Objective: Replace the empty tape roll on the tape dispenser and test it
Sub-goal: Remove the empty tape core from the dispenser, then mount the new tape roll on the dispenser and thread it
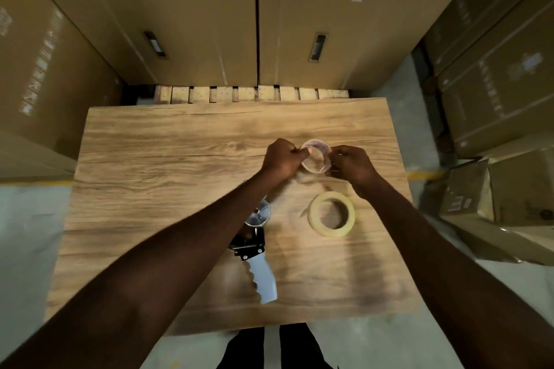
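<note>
Both our forearms reach out from the bottom edge over the table [150,159], a wood-grain top that we take as our landmark. Nearest us on the table, toward its near edge and a little left of its middle, lies the dispenser [257,252] on its side: its pale ribbed handle points back at us, its black frame sits beyond that, and its clear round hub is partly hidden under our left forearm. Just right of the dispenser, apart from it, the new roll [332,214] lies flat on the table, a cream-coloured ring with an open middle through which the wood shows. Farther out, right of the table's centre, we hold the empty roll [315,160], a thin clear ring tilted with its opening partly toward us. Our left hand [283,159] pinches its left side, fingers curled together and clamped on the rim; our right hand [353,163] grips its right side the same way, fingers closed on the rim. Whether the empty roll touches the table or is lifted just clear of it we cannot tell. Beyond the table's far edge stand tall cardboard boxes [209,24] on a wooden pallet [239,93], with more boxes to either side of the table.
</note>
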Tool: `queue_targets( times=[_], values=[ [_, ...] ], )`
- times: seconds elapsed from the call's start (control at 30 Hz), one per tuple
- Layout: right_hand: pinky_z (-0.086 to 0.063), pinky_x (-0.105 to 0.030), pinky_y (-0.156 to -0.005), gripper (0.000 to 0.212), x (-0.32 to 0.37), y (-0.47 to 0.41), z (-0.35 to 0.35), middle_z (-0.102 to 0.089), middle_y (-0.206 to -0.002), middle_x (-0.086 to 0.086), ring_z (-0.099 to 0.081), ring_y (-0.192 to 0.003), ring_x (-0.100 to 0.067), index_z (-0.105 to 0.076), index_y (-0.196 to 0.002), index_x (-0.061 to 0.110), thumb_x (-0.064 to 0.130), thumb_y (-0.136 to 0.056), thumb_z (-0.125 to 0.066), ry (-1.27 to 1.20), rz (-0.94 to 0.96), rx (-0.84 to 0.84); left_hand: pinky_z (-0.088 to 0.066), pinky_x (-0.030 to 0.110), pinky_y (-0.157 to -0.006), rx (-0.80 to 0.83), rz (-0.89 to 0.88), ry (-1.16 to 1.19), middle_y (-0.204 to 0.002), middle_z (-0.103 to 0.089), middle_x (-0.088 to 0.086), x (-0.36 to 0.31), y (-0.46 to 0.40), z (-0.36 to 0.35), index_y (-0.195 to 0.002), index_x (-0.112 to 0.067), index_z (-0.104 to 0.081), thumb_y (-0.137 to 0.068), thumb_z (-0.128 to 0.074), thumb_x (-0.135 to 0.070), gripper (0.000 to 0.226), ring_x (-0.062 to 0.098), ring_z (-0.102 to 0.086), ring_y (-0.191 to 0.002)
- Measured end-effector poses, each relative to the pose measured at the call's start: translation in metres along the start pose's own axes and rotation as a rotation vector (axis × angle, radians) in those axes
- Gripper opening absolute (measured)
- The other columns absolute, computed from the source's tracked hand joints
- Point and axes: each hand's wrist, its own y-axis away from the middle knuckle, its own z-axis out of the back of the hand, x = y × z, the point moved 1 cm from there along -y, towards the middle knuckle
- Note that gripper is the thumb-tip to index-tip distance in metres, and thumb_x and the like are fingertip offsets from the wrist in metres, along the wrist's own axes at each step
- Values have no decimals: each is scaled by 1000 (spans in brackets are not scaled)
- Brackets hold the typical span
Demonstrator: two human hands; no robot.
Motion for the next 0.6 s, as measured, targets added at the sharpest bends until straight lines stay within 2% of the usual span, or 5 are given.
queue_targets(
  times=[0.1, 0.23, 0.33, 0.5, 0.6],
  values=[
    [-60, -52, -85, 21, -4, -28, 23, -65, -84, -23, -65, -81, -33, -71, -72, 5, 2, -93, -66, 51, -49, -100, -42, 38, -56, 88, 17, -80, -47, -51, 7, -17, -27, -35, -47, -13, -45, -86, -71, -47, 58, 26, -59, -53],
    [-61, -54, -91, 26, -24, -45, 34, -66, -94, -25, -71, -92, -39, -67, -80, 0, 16, -101, -65, 113, -113, -99, -28, 33, -50, 123, 44, -173, -90, -70, 26, -18, -43, -70, -55, -16, -38, -89, -68, -47, 55, 39, -68, -90],
    [-58, -46, -81, 30, -34, -42, 36, -69, -95, -28, -66, -88, -35, -69, -88, -2, 23, -102, -63, 142, -96, -88, -25, 34, -49, 151, 71, -223, -75, -65, 20, -11, -44, -78, -56, -16, -37, -91, -67, -45, 54, 34, -65, -81],
    [-59, -60, -94, 31, -35, -21, 34, -78, -93, -20, -71, -89, -30, -75, -85, 11, 36, -101, -65, 244, -23, -114, -46, 36, -61, 217, 66, -171, -58, -54, 10, 0, -40, -55, -64, -10, -57, -88, -65, -53, 49, 23, -56, -59],
    [-56, -49, -101, 48, -43, 11, 35, -74, -127, -15, -69, -114, -31, -68, -130, 7, 42, -97, -72, 470, 140, -228, -48, 36, -63, 131, -16, -119, -61, -60, 9, 12, -19, -23, -67, -15, -66, -82, -70, -47, 36, 17, -57, -60]
  ],
)
